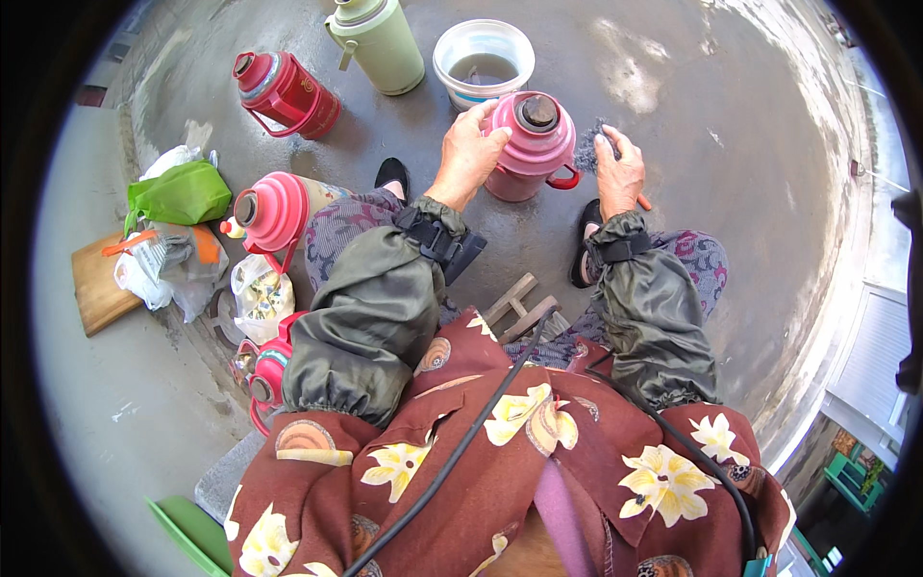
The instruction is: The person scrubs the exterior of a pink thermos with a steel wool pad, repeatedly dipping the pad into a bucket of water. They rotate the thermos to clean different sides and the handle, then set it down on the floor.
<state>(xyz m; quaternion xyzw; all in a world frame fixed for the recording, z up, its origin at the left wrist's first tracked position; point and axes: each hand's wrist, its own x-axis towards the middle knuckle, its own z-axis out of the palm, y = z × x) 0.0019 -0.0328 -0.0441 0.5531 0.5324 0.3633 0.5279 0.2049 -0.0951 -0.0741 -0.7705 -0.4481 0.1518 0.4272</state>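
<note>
A pink thermos flask (523, 151) with a dark stopper and a red handle stands upright on the wet ground between my feet. My left hand (469, 148) grips its shoulder, thumb and fingers spread around the left side. Just right of the flask, my right hand (620, 169) holds a dark grey, fuzzy scourer (589, 148). An orange stub (644, 203) sticks out below that hand; whether it belongs to the scourer I cannot tell. Behind the flask is a white plastic bucket (448, 52) holding murky water.
A pale green thermos (382, 50) and a red thermos (288, 108) stand farther back. Beside my left leg are a pink-topped thermos (277, 209) and another pink one (270, 379). Plastic bags (180, 191) and a wooden board (101, 288) lie at left. A wooden stool frame (515, 306) shows beneath me.
</note>
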